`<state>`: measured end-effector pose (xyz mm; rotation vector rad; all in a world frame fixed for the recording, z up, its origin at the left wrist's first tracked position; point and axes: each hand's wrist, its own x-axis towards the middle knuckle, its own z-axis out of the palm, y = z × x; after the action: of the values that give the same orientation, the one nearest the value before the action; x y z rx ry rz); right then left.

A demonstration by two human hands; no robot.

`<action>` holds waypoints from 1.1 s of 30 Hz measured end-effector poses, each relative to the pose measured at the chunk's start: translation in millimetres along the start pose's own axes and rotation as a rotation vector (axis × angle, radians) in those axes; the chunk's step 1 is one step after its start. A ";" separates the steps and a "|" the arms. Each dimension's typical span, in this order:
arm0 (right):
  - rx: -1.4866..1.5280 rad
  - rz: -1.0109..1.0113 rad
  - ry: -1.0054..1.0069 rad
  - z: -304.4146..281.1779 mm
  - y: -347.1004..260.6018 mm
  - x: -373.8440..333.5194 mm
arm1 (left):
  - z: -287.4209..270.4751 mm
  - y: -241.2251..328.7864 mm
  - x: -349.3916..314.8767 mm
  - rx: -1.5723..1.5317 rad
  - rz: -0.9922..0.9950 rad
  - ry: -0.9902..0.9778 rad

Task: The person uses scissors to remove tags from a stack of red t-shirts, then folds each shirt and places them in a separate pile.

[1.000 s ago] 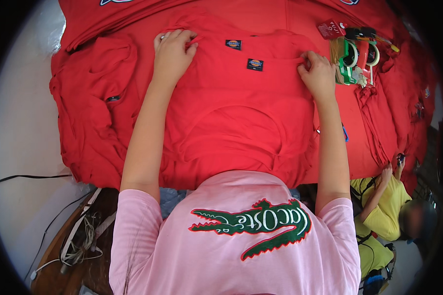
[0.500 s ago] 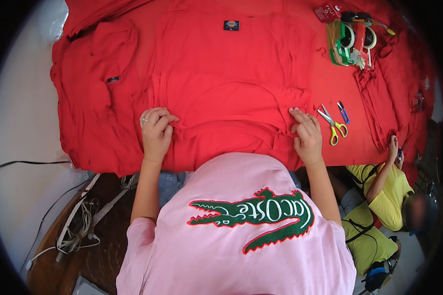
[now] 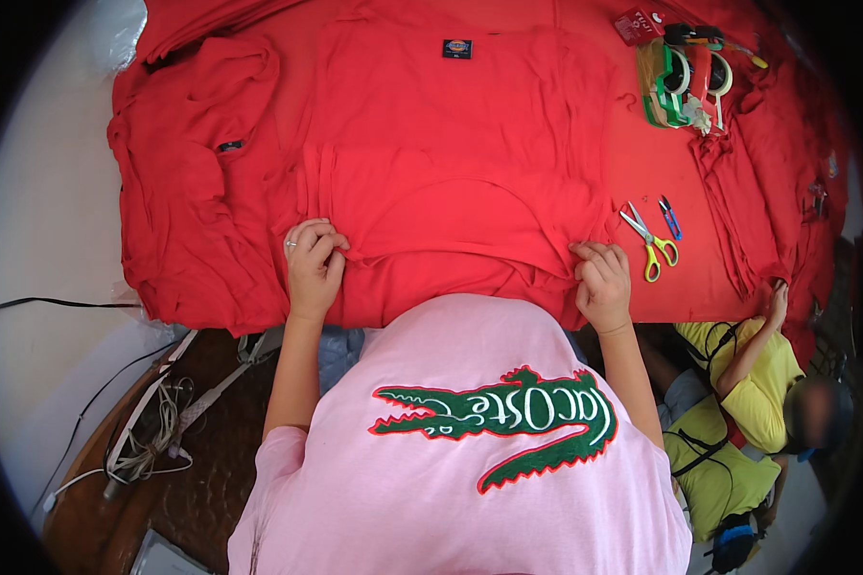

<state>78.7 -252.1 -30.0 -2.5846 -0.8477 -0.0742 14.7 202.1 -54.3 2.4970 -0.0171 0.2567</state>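
A red shirt (image 3: 460, 115) lies spread in front of me, a dark label (image 3: 457, 49) near its far edge. Its near part is folded over in layers, with a curved edge arching between my hands. My left hand (image 3: 314, 268), wearing a ring, pinches the cloth at the left end of that edge. At the right end, my right hand (image 3: 602, 286) has its fingers curled closed on the same red cloth. Yellow-handled scissors (image 3: 654, 249) and blue thread snips (image 3: 670, 218) lie to the right of my right hand.
More red garments (image 3: 187, 182) are heaped at the left, others (image 3: 743, 206) at the right. A green and red tape dispenser (image 3: 681, 86) stands at the far right. A co-worker in yellow (image 3: 762, 383) touches the right-hand cloth. Cables (image 3: 153, 431) hang at lower left.
My right hand has come slightly nearer to me and its fingers have closed more on the cloth. My left hand has shifted a little to the right. The folded edge has shifted with them.
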 end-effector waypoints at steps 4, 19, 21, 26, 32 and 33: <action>0.048 -0.028 0.001 6.6 6.3 6.0 | 3.6 -2.1 -1.0 0.030 0.022 -0.019; 0.238 0.313 0.278 24.7 103.8 259.3 | 35.6 -13.7 251.5 0.169 0.301 0.115; 0.208 0.318 0.207 34.3 107.6 277.8 | 49.8 -20.2 279.6 0.287 0.306 0.128; 0.059 0.318 0.048 37.6 113.3 287.2 | 44.3 -17.0 300.4 0.422 0.099 -0.111; 0.040 -0.118 0.215 18.0 91.8 266.8 | 24.6 -5.1 275.5 0.283 0.335 0.143; 0.039 -0.146 0.199 7.7 82.9 261.2 | 15.7 3.7 261.1 0.177 0.331 0.136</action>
<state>338.3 -164.4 -21.7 -2.4267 -0.9503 -0.3475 273.4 202.4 -15.5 2.6377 -0.3680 0.5878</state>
